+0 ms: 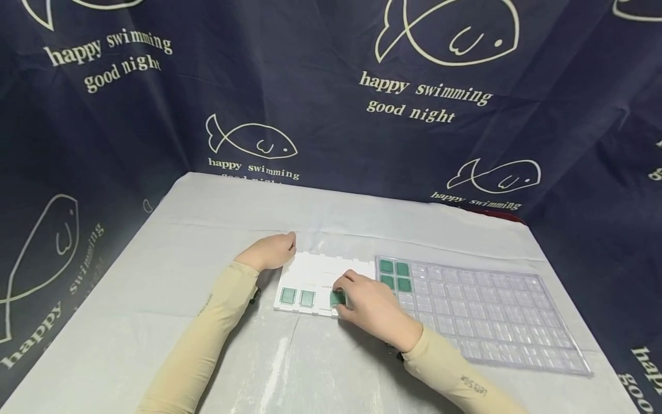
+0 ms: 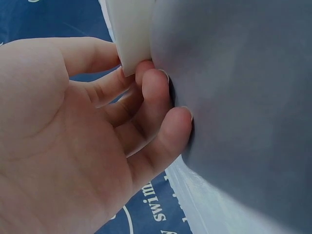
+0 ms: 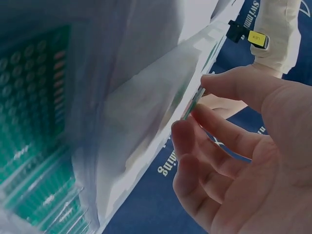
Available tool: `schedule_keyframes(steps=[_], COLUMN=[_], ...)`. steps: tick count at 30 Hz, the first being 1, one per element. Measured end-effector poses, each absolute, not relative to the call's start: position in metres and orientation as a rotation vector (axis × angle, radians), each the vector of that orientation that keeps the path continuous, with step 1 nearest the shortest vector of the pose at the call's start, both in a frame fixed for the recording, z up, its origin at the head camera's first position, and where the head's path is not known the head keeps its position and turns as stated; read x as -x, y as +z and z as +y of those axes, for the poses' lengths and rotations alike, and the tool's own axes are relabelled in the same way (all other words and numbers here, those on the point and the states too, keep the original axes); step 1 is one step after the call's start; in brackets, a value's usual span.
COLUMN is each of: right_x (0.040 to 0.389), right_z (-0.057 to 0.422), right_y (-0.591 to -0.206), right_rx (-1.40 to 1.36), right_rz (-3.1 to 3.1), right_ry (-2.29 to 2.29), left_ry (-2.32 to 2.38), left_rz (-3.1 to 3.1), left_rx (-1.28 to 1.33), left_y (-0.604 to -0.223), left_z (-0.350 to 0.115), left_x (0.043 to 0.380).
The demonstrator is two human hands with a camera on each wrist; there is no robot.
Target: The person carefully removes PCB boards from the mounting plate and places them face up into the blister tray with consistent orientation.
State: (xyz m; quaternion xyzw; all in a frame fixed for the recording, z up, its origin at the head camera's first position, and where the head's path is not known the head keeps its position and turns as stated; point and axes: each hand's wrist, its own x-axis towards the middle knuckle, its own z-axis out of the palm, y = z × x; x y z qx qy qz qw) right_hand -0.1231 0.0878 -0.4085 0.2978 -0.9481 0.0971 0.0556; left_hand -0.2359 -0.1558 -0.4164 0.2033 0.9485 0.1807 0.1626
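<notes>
A white board (image 1: 316, 265) lies on the cloth-covered table, with two small green perforated circuit boards, the left one (image 1: 288, 295) and its neighbour (image 1: 307, 298), along its near edge. At its far left corner my left hand (image 1: 271, 251) pinches the edge; the left wrist view shows that white corner (image 2: 131, 39) between thumb and fingers. My right hand (image 1: 376, 305) holds another green circuit board (image 1: 337, 298) by its edges, low over the near right part of the white board. In the right wrist view this circuit board (image 3: 193, 103) appears edge-on between thumb and fingertips.
Right of the white board stands a clear plastic tray (image 1: 481, 305) divided into many small compartments. Several green circuit boards (image 1: 403, 284) sit in its far left compartments. A dark blue curtain (image 1: 331, 86) with fish prints hangs behind the table.
</notes>
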Motion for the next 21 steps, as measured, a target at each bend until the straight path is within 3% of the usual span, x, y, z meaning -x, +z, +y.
schedule_keyframes(steps=[21], right_x=[0.123], right_z=[0.134], right_y=[-0.402], right_rx=[-0.771], right_rz=[-3.031], right_ry=[0.423], left_ry=[0.525], left_rz=[2.691], left_rx=[-0.579], left_y=[-0.416], left_z=[-0.158], left_x=[0.237])
